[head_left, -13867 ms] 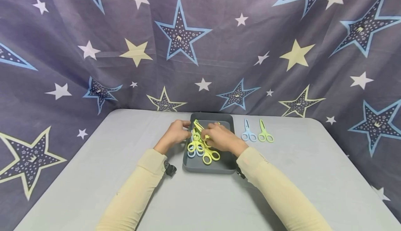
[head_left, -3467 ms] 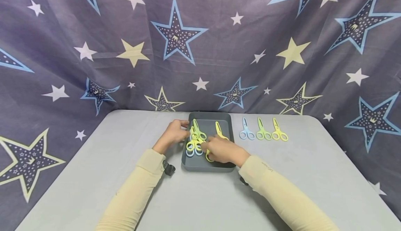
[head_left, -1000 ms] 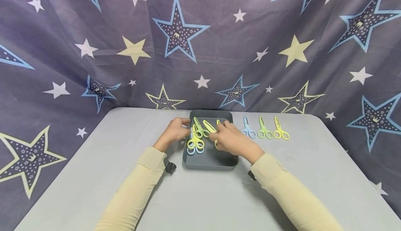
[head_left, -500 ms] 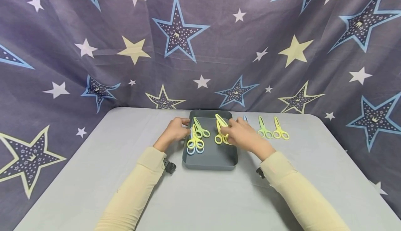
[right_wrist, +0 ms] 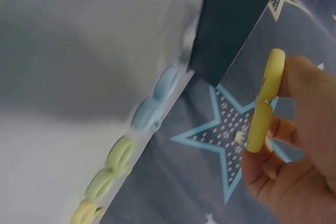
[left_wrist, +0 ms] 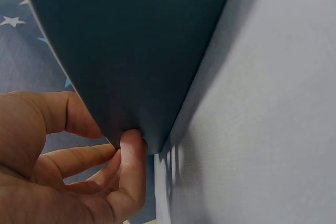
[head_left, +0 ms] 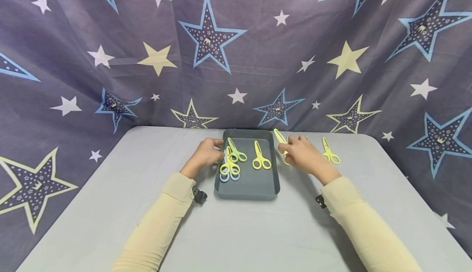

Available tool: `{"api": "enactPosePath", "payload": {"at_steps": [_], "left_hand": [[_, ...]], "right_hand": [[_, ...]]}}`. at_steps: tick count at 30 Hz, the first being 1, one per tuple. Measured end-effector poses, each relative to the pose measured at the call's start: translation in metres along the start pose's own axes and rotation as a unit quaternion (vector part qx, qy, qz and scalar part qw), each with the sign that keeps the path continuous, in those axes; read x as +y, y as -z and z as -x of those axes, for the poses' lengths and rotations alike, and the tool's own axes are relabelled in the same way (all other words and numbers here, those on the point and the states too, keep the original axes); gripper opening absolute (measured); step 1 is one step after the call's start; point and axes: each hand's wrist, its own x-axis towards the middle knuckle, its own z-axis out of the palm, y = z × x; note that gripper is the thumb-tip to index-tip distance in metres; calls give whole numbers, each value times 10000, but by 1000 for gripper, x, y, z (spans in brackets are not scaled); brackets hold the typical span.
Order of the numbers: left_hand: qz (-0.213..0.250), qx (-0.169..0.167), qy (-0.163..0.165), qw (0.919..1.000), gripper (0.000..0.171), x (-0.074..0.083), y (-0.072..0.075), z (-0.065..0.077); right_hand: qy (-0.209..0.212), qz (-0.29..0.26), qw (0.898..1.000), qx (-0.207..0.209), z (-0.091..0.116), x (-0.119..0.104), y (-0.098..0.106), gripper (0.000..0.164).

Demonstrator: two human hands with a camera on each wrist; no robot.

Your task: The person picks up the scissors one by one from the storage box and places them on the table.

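My left hand is at the left side of a grey tray; in the left wrist view its thumb and fingers pinch the tray's wall. My right hand holds a pair of yellow scissors by the handle end, raised just right of the tray, blades pointing away. In the right wrist view the yellow handles show between thumb and fingers. Inside the tray lie yellow scissors on the right, and green scissors, yellow scissors and partly covered blue scissors overlapping on the left.
Right of the tray, scissors lie in a row along the table's far edge: blue scissors, green scissors and yellow scissors. My right hand mostly covers the blue and green pairs in the head view. A star-patterned curtain hangs behind the table.
Over the last second my right hand has lifted the yellow scissors from the tray and carried them right, past its edge. Earlier, a third pair joined the row. The left hand stays put.
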Motion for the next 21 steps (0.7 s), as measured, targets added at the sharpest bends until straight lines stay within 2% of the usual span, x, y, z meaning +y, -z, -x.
{"api": "enactPosePath", "payload": {"at_steps": [9,17,21], "left_hand": [[3,-20,-32,10000,64,0,-1,-1],[6,-32,8,10000,64,1,0,1],[26,-13,51,10000,64,2,0,3]], "right_hand": [[-310,36,9993,193,15,28,4,18],[-274,191,9987,393,30,50,8,21],[-534,123,9980,319,37,58,11,20]]}}
